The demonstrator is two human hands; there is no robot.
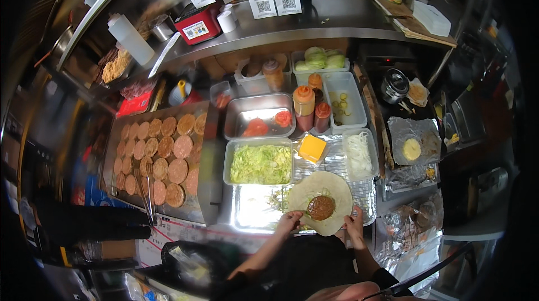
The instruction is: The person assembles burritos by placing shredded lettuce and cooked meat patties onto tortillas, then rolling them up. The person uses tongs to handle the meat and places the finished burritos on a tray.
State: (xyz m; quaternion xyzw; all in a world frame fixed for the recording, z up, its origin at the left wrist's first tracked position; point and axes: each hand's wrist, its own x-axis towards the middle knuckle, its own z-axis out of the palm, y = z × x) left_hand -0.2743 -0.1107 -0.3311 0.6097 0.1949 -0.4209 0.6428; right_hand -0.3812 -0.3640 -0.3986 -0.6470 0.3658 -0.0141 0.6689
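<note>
A round tortilla lies at the front of the wire rack, with a browned patty on its near half. Green shreds show around the patty. My left hand pinches the near left edge of the tortilla, fingers closed. At the near right edge, my right hand grips it between thumb and fingers. Just beyond the tortilla sits a stack of orange cheese slices. A tub of shredded lettuce stands to the left, and a tub of white shreds to the right.
Patties cover the griddle at left, where tongs rest near another person's dark sleeve. Behind are a tomato pan, sauce bottles and a pickle tub. Foil lies at right; a steel shelf crosses the back.
</note>
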